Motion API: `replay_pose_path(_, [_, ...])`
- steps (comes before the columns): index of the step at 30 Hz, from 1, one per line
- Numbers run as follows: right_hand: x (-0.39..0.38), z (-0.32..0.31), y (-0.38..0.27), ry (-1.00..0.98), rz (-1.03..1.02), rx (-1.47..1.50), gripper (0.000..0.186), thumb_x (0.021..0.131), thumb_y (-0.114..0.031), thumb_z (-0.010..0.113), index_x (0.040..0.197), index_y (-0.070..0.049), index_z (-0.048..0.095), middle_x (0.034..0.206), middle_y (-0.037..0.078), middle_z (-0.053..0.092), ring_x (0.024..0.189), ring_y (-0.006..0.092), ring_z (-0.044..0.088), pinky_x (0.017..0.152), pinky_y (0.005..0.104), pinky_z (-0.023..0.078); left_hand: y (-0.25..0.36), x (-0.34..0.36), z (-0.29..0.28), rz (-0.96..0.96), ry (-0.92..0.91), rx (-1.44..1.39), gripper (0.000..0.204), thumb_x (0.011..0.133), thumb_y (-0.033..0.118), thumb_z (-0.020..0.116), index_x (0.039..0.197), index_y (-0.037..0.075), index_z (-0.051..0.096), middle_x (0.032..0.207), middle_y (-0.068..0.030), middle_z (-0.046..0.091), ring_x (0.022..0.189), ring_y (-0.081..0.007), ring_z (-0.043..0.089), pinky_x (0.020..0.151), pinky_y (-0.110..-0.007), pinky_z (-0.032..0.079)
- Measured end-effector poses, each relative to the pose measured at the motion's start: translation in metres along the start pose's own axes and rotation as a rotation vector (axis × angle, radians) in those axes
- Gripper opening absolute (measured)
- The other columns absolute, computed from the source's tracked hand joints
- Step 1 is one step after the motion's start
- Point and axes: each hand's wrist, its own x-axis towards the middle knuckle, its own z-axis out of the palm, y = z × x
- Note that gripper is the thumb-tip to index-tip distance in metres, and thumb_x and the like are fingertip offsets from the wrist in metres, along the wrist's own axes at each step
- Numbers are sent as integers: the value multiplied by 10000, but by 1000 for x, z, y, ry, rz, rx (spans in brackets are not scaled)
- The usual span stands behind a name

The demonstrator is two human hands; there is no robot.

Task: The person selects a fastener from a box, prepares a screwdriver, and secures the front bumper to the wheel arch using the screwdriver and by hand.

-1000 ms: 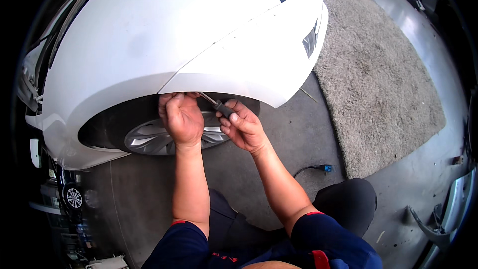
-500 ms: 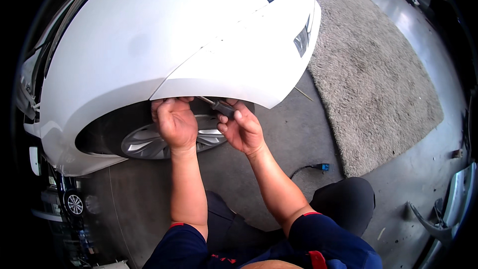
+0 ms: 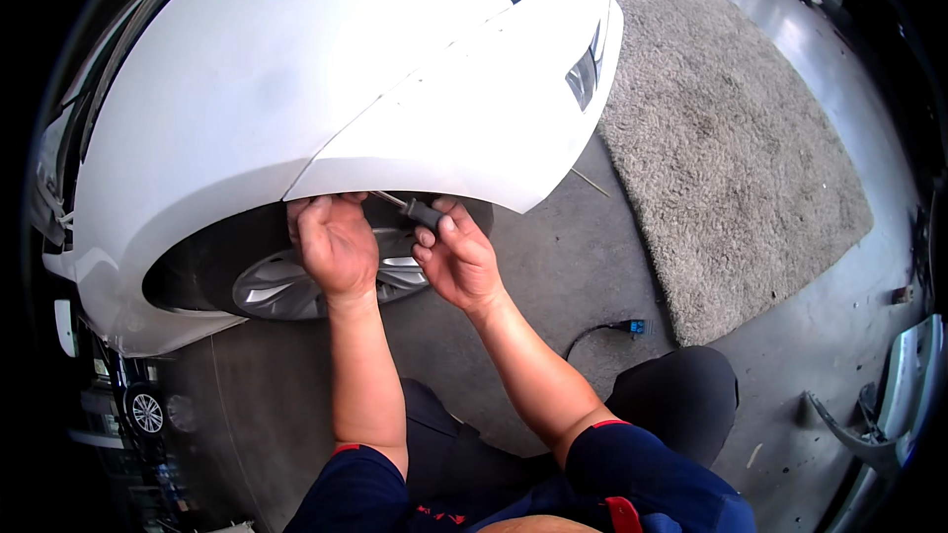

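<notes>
My right hand (image 3: 459, 255) is closed round the dark handle of a screwdriver (image 3: 425, 214). The thin metal shaft slants up to the left, and its tip is out of sight under the lip of the white car's wheel arch (image 3: 395, 178). Close to that shaft, my left hand (image 3: 339, 247) is raised palm toward me, with its fingers bent in at the arch lip, below the seam between two white panels. The fingertips are partly hidden there, so what they hold cannot be made out. Behind both hands is the wheel (image 3: 286, 286), with a black tyre and silver spokes.
A grey shaggy rug (image 3: 731, 138) lies on the floor right of the car. A cable with a blue connector (image 3: 632, 327) and a thin stick (image 3: 591, 182) are on the floor. Loose car body parts (image 3: 904, 405) stand at the far right. My bent knee (image 3: 681, 395) is below the connector.
The car and both hands sit slightly further left in the picture. More of the screwdriver's handle shows in my right hand, which has drawn slightly down. My left hand stays at the arch lip.
</notes>
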Motion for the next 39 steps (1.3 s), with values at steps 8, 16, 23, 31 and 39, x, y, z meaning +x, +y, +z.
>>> replay_pose_path(8, [-1, -2, -1, -85, 46, -76, 286, 1015, -290, 578, 1232, -107, 542, 989, 79, 608, 752, 124, 504, 646, 260, 433, 6, 3, 1, -41, 149, -15, 211, 901, 73, 464, 982, 36, 655, 944, -101, 663, 826, -234, 610, 774, -385, 502])
replay_pose_path(16, [0, -11, -4, 3, 85, -259, 372, 1020, -415, 547, 1224, -105, 550, 1008, 81, 607, 608, 98, 431, 520, 261, 399, 3, 4, 15, -14, 202, -142, 244, 884, 42, 454, 981, -16, 670, 955, -118, 679, 870, -245, 637, 818, -399, 534])
replay_pose_path(23, [2, -21, 6, -76, -41, -46, 293, 1018, -292, 555, 1258, -124, 548, 1111, 83, 624, 860, 177, 546, 740, 307, 462, -9, 0, -13, 35, 62, -115, 351, 896, 125, 429, 1169, 11, 620, 1180, -99, 648, 1138, -247, 578, 1010, -439, 433])
replay_pose_path(31, [0, -8, 13, -16, -58, -25, 318, 1040, -368, 513, 1214, -109, 570, 1117, 94, 615, 689, 91, 454, 633, 224, 424, -7, 3, -13, -24, 89, -235, 459, 853, 172, 467, 1248, -30, 585, 1283, -143, 611, 1225, -282, 541, 1066, -454, 383])
replay_pose_path(39, [-2, 3, 13, -5, 65, -22, 357, 1042, -381, 503, 1259, -105, 564, 1163, 84, 619, 681, 113, 454, 612, 256, 424, -3, 4, -2, -9, 199, -228, 247, 838, 66, 450, 953, 2, 659, 969, -95, 657, 909, -227, 600, 829, -387, 484])
